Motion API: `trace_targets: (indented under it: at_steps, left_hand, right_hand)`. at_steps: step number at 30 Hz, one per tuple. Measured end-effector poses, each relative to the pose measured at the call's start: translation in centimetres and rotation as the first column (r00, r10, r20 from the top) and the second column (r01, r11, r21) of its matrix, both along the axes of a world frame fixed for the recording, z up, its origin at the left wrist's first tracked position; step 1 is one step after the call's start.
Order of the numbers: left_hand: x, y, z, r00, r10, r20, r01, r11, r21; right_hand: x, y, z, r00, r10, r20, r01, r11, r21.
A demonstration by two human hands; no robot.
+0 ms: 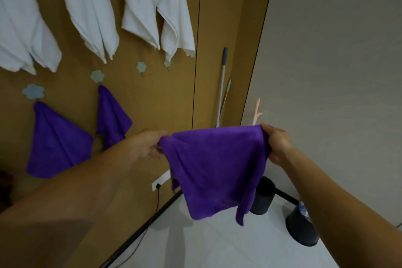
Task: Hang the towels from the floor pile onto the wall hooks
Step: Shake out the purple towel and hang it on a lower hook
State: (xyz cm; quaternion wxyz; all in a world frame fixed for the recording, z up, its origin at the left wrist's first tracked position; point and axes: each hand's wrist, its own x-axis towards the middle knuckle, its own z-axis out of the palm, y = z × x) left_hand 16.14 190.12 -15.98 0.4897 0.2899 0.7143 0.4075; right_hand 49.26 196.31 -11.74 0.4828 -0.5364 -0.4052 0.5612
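Two forearms stretch a purple towel (215,163) in mid-air before the wooden wall (152,104).
Left hand (150,146) pinches its left top corner and right hand (277,143) grips the right one, so the cloth hangs spread between them, above the floor. White towels (91,6) hang along the upper wall; below them two purple cloths (56,141) hang from flower-shaped hooks (33,91), beside two bare hooks (141,67). A black bin (264,198) stands in the corner.

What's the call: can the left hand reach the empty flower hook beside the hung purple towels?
Probably yes. The left hand, gripping the held purple towel, is below the empty flower hook; only bare wall panel lies between.
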Motion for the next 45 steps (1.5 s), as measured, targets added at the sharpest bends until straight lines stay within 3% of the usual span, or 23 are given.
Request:
trace_targets:
  at_steps: [3,5,7,9,11,13,15,16,20,26,33,36,39,42,45]
  left_hand:
    - [0.0,0.1,0.7,0.941,0.125,0.313,-0.164,0.981,0.103]
    - [0.0,0.0,1.5,0.857,-0.013,0.515,-0.118,0.968,0.221]
    - [0.3,-0.2,2.2,0.814,-0.206,0.543,0.008,0.939,0.344]
    - [0.7,-0.2,2.5,0.835,-0.304,0.458,0.118,0.913,0.39]
    - [1.0,0.0,2.2,0.913,-0.295,0.281,0.194,0.921,0.337]
    - [1.0,-0.1,2.0,0.964,-0.264,0.033,0.252,0.945,0.207]
    - [0.9,-0.1,2.0,0.949,-0.217,-0.229,0.241,0.967,0.083]
    - [0.9,0.0,1.9,0.941,-0.179,-0.288,0.204,0.977,0.061]
    - [1.4,0.3,1.6,0.989,-0.072,-0.126,0.076,0.997,0.025]
    - [2.9,1.5,1.3,0.971,0.236,0.017,-0.236,0.954,0.185]
    - [4.4,1.3,3.0,0.955,0.293,0.051,-0.297,0.929,0.22]
    - [5.0,0.6,3.9,0.993,0.118,-0.019,-0.113,0.98,0.163]
    - [5.3,-0.3,4.4,0.99,-0.046,-0.136,0.053,0.997,0.052]
    - [5.5,-0.8,4.3,0.943,-0.044,-0.331,0.045,0.999,-0.003]
    - [5.3,-0.9,4.1,0.882,0.073,-0.465,-0.04,0.996,0.081]
  right_hand:
    - [0.2,0.0,0.9,0.994,-0.056,-0.091,0.056,0.998,0.001]
    - [0.1,-0.1,1.3,0.99,-0.051,-0.133,0.049,0.999,-0.018]
    - [0.1,-0.4,1.6,0.98,0.06,-0.192,-0.065,0.998,-0.016]
    - [0.4,-0.4,1.9,0.946,0.172,-0.274,-0.17,0.985,0.033]
    - [0.9,-0.2,2.1,0.94,0.16,-0.303,-0.142,0.987,0.08]
    - [1.5,0.3,1.7,0.98,0.094,-0.176,-0.079,0.992,0.094]
    - [2.4,1.0,0.7,0.999,0.046,0.029,-0.047,0.998,0.042]
    - [3.0,1.5,0.2,0.993,0.029,0.116,-0.03,0.999,0.012]
    - [5.5,3.6,-1.2,0.95,0.022,0.312,-0.017,1.0,-0.018]
    - [7.0,6.5,-1.5,0.914,0.116,0.389,-0.119,0.993,-0.016]
    - [6.3,10.3,-1.4,0.893,0.152,0.423,-0.242,0.956,0.166]
    - [6.1,11.2,-1.2,0.86,0.298,0.415,-0.386,0.911,0.147]
    - [6.1,11.9,-1.2,0.748,0.493,0.444,-0.577,0.814,0.066]
    - [5.0,12.7,-1.0,0.646,0.495,0.581,-0.64,0.766,0.06]
    - [2.8,13.5,-0.9,0.684,0.417,0.598,-0.605,0.782,0.147]
